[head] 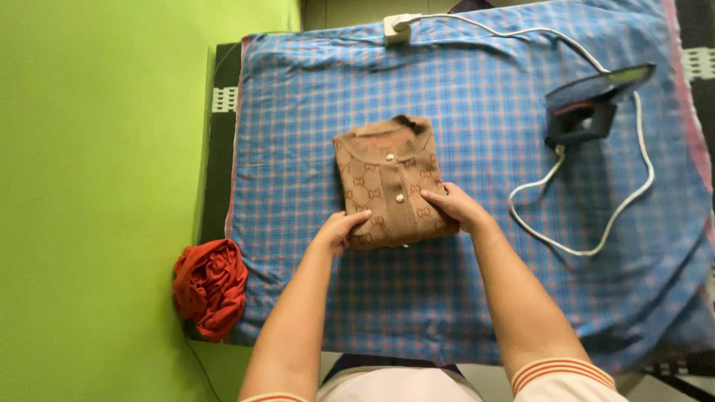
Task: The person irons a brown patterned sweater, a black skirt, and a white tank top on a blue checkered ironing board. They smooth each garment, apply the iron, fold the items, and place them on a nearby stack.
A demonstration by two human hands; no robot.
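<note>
Left hand grips the lower-left corner of the folded brown top, fingers curled over the edge and thumb on top, closed on fabric. Right hand lies on the lower-right side of the top with the fingers pointing left across the cloth; it presses flat, and I cannot tell whether it pinches the edge or only rests. Both hands are on the near end of the top, the left at the corner, the right a bit higher in the frame.

The top sits centre frame, folded to a compact rectangle. Its long axis runs up-down in the frame and tilts slightly, the collar at the upper end, away from the hands. A button placket runs down its middle with small pale buttons, and a repeated darker pattern covers the knit.

It lies on a blue checked cloth that covers the surface. A dark iron stands at upper right, well apart from the top. Its white cord loops at right and runs along the top edge to a white plug block at upper centre. A crumpled red cloth sits at lower left, at the blue cloth's edge. A green wall fills the left. No labels or signs are readable.
</note>
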